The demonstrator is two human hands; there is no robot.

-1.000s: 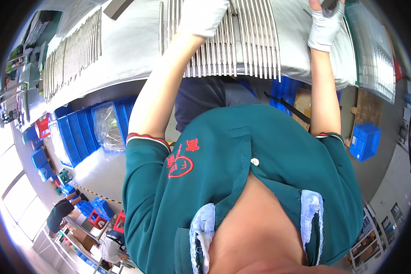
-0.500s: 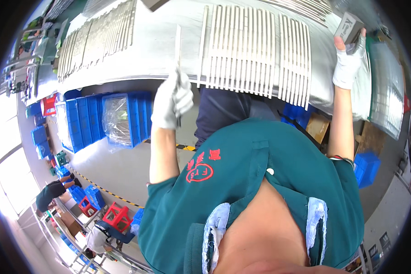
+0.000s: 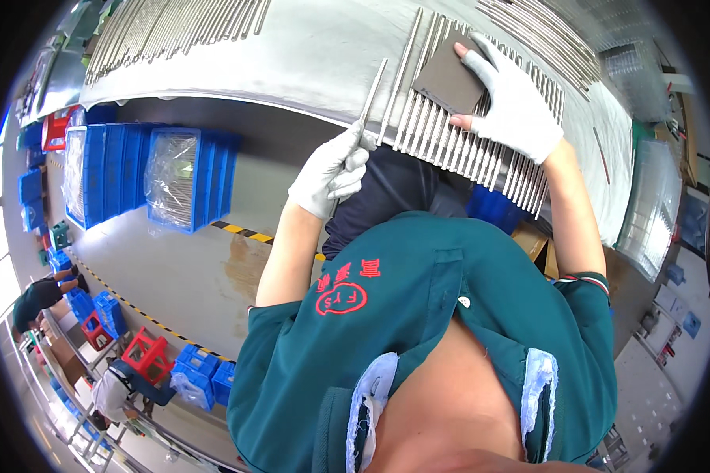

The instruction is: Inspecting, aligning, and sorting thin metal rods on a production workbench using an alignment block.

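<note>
A thin metal rod [image 3: 375,93] stands out from the closed fingers of my left hand [image 3: 333,172], in a white glove, at the table's near edge. My right hand [image 3: 521,106] wears a white glove with bare thumb and fingertip showing. It grips a flat, dark grey-brown rectangular block [image 3: 450,75] over a row of metal rods [image 3: 442,142] laid side by side. The block covers part of that row; whether it presses on the rods I cannot tell. One separate rod [image 3: 402,67] lies just left of the row.
More rods [image 3: 173,31] lie at the table's far left, and others [image 3: 544,35] at the far right. A single thin rod [image 3: 602,155] lies right of my right hand. Blue crates [image 3: 189,181] stand on the floor at left. Two people work at lower left.
My right hand has brought the block from the table's right end leftward over the row of rods. My left hand, still holding its rod, has shifted right, and the rod now tilts.
</note>
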